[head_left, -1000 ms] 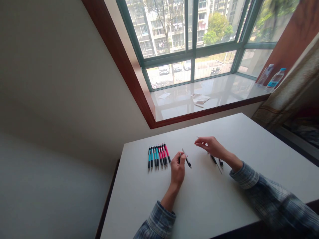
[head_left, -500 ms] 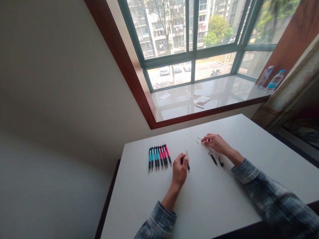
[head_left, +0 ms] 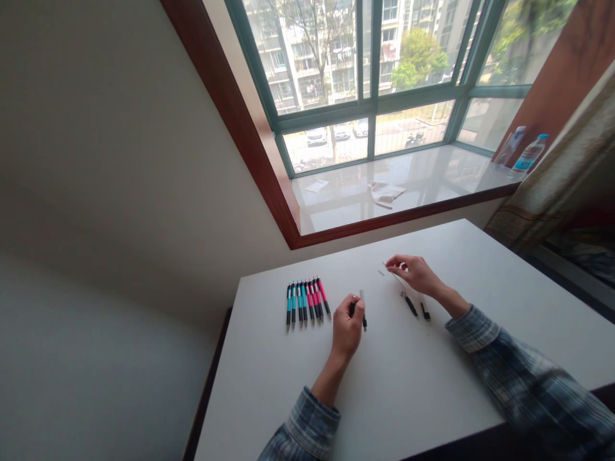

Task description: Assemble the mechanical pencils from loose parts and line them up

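My left hand (head_left: 347, 325) is closed around a small black pen part (head_left: 352, 307), mostly hidden by the fingers. Beside it on the white table lies a clear barrel with a black end (head_left: 364, 315). Between the fingertips of my right hand (head_left: 414, 273) is a thin refill (head_left: 394, 274), raised at a slant. Near that hand lie a black grip piece (head_left: 411, 307), a clear barrel with a black clip end (head_left: 425, 312) and a tiny spring-like piece (head_left: 381, 273). Several blue and pink pens (head_left: 307, 302) stand in a row left of my left hand.
The white table (head_left: 269, 384) meets the wall below a window sill (head_left: 336, 211). A crumpled cloth (head_left: 385, 193) and two plastic bottles, one with a blue cap (head_left: 529, 155), are on the sill. A curtain (head_left: 557, 160) hangs at the right.
The thin refill has come up off the table in my right hand, whose fingers have pinched it. My left hand has hardly moved.
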`<state>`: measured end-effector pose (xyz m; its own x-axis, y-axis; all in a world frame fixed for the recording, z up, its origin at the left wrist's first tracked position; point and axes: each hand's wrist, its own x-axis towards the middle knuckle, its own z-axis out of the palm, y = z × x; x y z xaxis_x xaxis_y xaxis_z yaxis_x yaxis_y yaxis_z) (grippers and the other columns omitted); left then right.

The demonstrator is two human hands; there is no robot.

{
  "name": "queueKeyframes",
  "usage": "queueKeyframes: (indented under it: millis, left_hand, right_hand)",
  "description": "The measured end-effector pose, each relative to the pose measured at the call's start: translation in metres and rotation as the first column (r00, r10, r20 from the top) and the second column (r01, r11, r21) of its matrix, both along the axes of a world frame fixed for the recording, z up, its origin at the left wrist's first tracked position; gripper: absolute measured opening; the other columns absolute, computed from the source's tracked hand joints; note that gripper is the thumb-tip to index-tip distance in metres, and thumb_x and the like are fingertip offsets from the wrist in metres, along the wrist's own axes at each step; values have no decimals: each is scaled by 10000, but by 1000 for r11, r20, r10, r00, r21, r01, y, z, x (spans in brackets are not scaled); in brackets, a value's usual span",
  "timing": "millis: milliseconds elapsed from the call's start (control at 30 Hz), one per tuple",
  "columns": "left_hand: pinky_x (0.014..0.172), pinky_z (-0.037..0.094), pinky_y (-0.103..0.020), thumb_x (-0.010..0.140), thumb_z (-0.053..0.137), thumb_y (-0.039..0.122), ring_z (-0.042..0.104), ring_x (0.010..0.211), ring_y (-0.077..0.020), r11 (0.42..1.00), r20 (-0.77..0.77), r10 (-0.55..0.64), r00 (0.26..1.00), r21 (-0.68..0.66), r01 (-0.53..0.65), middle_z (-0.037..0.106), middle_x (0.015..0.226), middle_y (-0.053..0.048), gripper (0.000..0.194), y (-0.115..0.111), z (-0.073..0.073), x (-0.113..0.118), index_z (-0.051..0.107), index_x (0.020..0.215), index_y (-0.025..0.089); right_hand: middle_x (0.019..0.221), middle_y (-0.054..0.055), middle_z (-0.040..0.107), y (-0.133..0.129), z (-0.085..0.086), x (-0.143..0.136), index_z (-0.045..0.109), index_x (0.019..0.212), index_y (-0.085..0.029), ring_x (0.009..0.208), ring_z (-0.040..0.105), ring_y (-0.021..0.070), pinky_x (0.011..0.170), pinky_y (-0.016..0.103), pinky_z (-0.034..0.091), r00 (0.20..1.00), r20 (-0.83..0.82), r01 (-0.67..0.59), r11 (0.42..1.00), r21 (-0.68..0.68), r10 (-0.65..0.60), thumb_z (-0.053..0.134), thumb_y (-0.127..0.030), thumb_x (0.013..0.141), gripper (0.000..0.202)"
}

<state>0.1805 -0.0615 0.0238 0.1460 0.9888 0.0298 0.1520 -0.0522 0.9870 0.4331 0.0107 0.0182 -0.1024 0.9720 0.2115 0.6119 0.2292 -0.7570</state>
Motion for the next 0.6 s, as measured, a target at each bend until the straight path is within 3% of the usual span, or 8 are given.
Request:
queueKeyframes:
  millis: [200, 400, 600]
  left_hand:
    - [575, 323, -229, 941, 579, 518, 409, 578, -122, 999, -59, -44, 997, -7, 44, 456, 610, 47, 354, -1, 0, 0, 617, 809, 192]
    - [561, 301, -232, 951, 595, 544, 388, 567, -114, 998, -88, -55, 995, 11, 56, 460, 606, 49, 380, 0, -4, 0, 690, 890, 181]
    - [565, 296, -232, 949, 604, 535, 387, 581, -115, 998, -77, -56, 995, -2, 56, 469, 622, 42, 372, 1, -4, 1, 690, 902, 176]
  right_hand:
    - [963, 71, 768, -6, 12, -13, 747, 1162, -202, 858, 689, 219, 787, 354, 558, 951, -297, -110, 992, -65, 86, 631, -548, 930, 432]
    - [1043, 81, 768, -19, 19, -35, 757, 1023, -201, 1001, 702, 239, 901, 365, 559, 836, -521, -255, 963, -92, 172, 755, -536, 863, 371]
    - [1008, 68, 758, -25, 20, -41, 739, 1016, -202, 961, 717, 228, 880, 366, 587, 786, -582, -317, 944, -88, 209, 807, -477, 834, 337]
